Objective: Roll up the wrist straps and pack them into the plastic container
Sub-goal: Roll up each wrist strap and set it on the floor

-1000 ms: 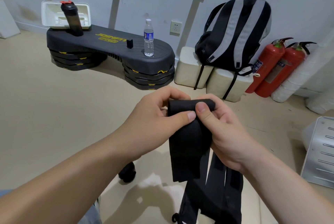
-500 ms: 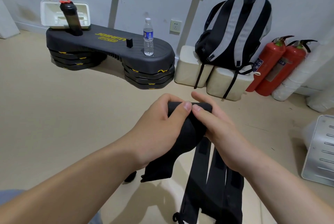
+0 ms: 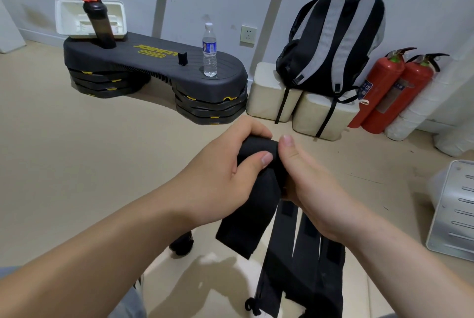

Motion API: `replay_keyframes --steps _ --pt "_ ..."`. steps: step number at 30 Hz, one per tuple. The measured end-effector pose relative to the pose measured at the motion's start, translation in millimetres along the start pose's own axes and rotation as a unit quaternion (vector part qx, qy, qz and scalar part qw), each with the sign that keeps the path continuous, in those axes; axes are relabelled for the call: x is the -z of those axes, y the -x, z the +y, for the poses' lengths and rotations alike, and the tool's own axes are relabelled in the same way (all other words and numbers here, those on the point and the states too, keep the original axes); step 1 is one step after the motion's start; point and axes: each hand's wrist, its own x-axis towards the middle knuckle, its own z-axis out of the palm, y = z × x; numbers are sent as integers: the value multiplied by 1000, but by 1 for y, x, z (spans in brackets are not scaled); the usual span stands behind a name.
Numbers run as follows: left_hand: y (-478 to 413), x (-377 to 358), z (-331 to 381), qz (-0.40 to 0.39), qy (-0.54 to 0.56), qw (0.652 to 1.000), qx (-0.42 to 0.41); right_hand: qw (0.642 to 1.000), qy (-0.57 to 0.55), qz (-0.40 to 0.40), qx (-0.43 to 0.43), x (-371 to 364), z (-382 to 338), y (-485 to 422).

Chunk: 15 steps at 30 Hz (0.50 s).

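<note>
- Head view: the left hand (image 3: pixel 220 171) and the right hand (image 3: pixel 315 189) held one black wrist strap (image 3: pixel 259 147) in the air in front of the person, above the floor (image 3: pixel 77 164).
- The left fingers curled over the top of the rolled end and the left thumb pressed on its front. The right thumb pinched the roll from the other side; the right fingers were hidden under the fabric.
- By my judgement the rolling was at an early stage: only the top of this strap was wound, and a broad loose tail hung below the hands.
- The other straps (image 3: pixel 302 261) hung flat and unrolled beneath the right hand; what held them up could not be told. Nothing looked packed yet.
- Which item was the plastic container was unclear. A white tray (image 3: pixel 60 15) stood on the black step platform (image 3: pixel 154 61), and a translucent object (image 3: pixel 436 184) showed at the right, partly behind a grey slotted panel (image 3: pixel 456 215).
- The room had a beige floor and a pale wall. The platform also carried a water bottle (image 3: pixel 209 51) and a dark shaker (image 3: pixel 98 25). A striped backpack (image 3: pixel 333 43) sat on cream blocks (image 3: pixel 266 92) beside two red fire extinguishers (image 3: pixel 379 92).
</note>
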Motion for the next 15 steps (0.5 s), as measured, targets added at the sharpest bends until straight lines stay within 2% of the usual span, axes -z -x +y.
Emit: replay_keyframes --steps 2,4,6,10,12,15 --pt "-1 3 -1 7 -20 999 -27 999 -18 25 41 3 -3 -1" --pt "-2 5 -2 34 7 999 -16 995 -50 37 81 3 -8 0" --pt "-4 5 0 46 106 992 47 990 -75 33 112 2 -10 1" --pt "-9 -1 -3 -3 256 950 180 985 -58 39 159 0 -8 2" --pt "-11 -3 -6 5 254 948 192 984 -38 48 168 1 -7 4" --pt "-13 -6 -6 22 197 964 179 985 -41 42 160 3 -6 5"
